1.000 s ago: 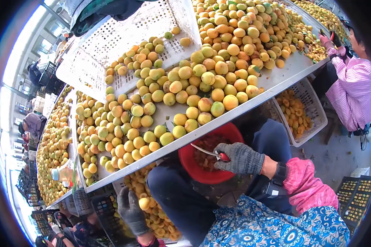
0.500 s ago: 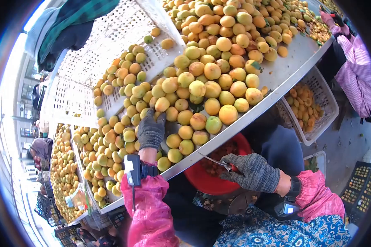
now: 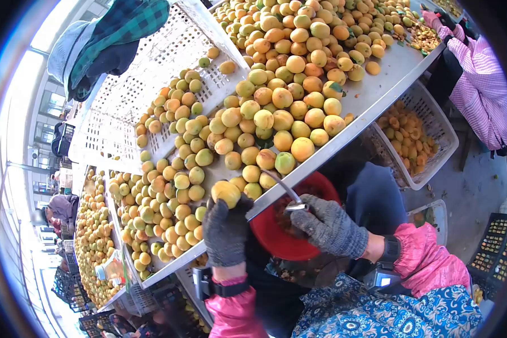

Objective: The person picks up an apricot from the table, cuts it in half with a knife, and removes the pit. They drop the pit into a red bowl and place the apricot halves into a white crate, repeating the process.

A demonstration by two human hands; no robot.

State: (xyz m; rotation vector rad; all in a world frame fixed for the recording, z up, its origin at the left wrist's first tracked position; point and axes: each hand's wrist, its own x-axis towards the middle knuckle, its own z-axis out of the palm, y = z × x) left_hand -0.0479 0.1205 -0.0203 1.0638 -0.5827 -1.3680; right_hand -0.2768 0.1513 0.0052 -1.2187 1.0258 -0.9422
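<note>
My left hand (image 3: pixel 226 234), in a dark grey knit glove, grips a yellow-orange apricot (image 3: pixel 225 192) just over the near edge of the table (image 3: pixel 343 134). In my right hand (image 3: pixel 333 230), gloved too, is a thin curved metal tool (image 3: pixel 296 207), its tip pointing up and left towards the table edge. The tool and the apricot are apart. Below the right hand sits a red bowl (image 3: pixel 281 249); its contents are partly hidden. Loose apricots (image 3: pixel 263 119) lie heaped across the table.
A tipped white perforated crate (image 3: pixel 115 107) lies on the table. Another white crate (image 3: pixel 446 141), holding apricot pieces, stands on the floor at right. A co-worker in a pink checked sleeve (image 3: pixel 481 84) is at far right. Black trays (image 3: pixel 493 253) lie at lower right.
My left hand has come back from the pile towards me with an apricot in it. My right hand has shifted slightly left and up, turning the tool more upright.
</note>
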